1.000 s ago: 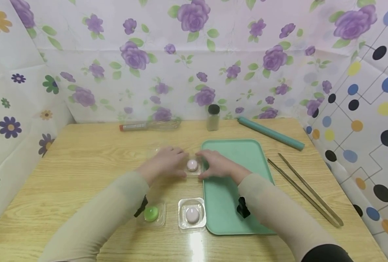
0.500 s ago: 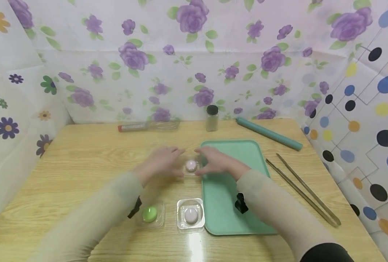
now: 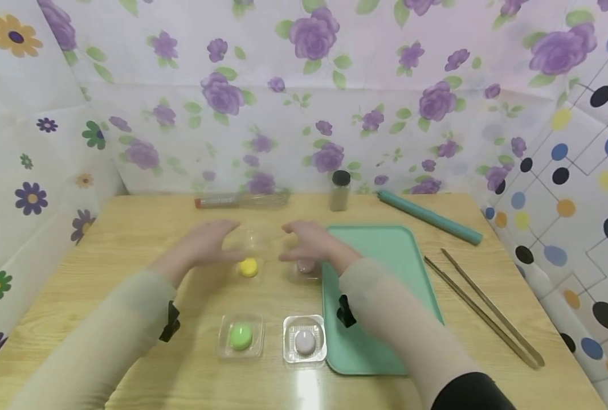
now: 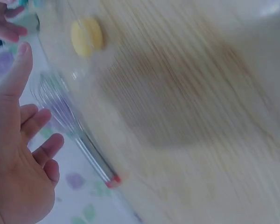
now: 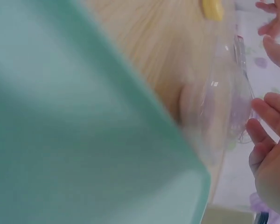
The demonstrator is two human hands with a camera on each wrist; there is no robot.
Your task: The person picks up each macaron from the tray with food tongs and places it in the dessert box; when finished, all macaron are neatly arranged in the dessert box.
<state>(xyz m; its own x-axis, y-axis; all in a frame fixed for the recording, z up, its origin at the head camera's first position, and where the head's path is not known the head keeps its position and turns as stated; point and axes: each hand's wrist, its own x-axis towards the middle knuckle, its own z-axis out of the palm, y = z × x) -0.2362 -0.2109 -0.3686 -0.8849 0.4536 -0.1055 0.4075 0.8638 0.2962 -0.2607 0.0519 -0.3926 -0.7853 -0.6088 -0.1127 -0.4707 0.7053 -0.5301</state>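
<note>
My left hand [image 3: 203, 245] hovers left of a yellow macaron-like round [image 3: 248, 267] in a clear plastic box, its thumb and fingers apart and nothing held. A clear lid [image 3: 252, 238] stands behind that round. My right hand [image 3: 311, 245] is over a pale pink round [image 3: 306, 265] in another clear box and partly hides it. Its fingers are spread and grip nothing. Nearer the front are a green round [image 3: 241, 336] and a pale lilac round [image 3: 305, 341], each in a clear box. In the left wrist view the yellow round [image 4: 87, 37] lies beyond the left thumb.
A green tray [image 3: 380, 296] lies under the right forearm. Metal tongs [image 3: 483, 307] rest to its right. Along the back are a whisk [image 3: 242, 199], a black-capped jar [image 3: 340, 191] and a teal rolled stick [image 3: 429, 217]. Patterned cloth walls [image 3: 283, 114] enclose the table.
Both hands have shifted left from around the pink round. The left hand has moved off the yellow round, which now shows, and the right hand now covers part of the pink one's box.
</note>
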